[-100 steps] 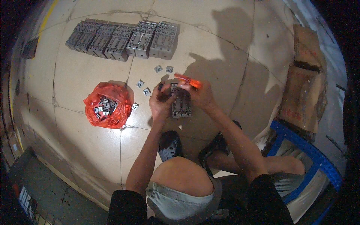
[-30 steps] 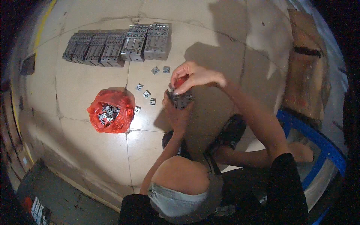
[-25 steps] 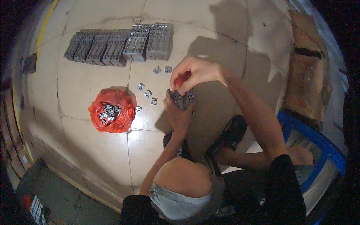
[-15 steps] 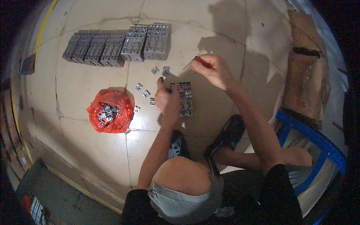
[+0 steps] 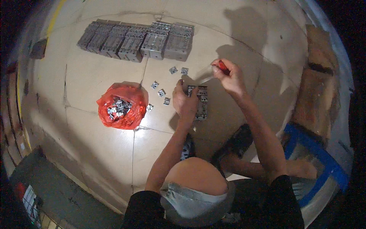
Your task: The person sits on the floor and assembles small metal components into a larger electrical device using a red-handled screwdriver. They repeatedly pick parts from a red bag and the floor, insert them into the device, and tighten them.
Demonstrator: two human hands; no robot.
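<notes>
The left hand (image 5: 185,101) is lying half-curled over the edge of the metal block (image 5: 202,111) on the floor (image 5: 160,152), probably steadying it, grip unclear, while the right hand (image 5: 231,79) is clasping a red tool (image 5: 223,68) clear of it.

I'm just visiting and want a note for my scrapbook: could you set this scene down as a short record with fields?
Left hand: over the left part of a grey block; firmness of its grip cannot be told
Right hand: closed on a red tool, apart from the block
Loose pieces: six, small and grey, on the floor left of the block
Bag: red, open, holding more pieces
Row: similar blocks, side by side, beyond the bag
</notes>
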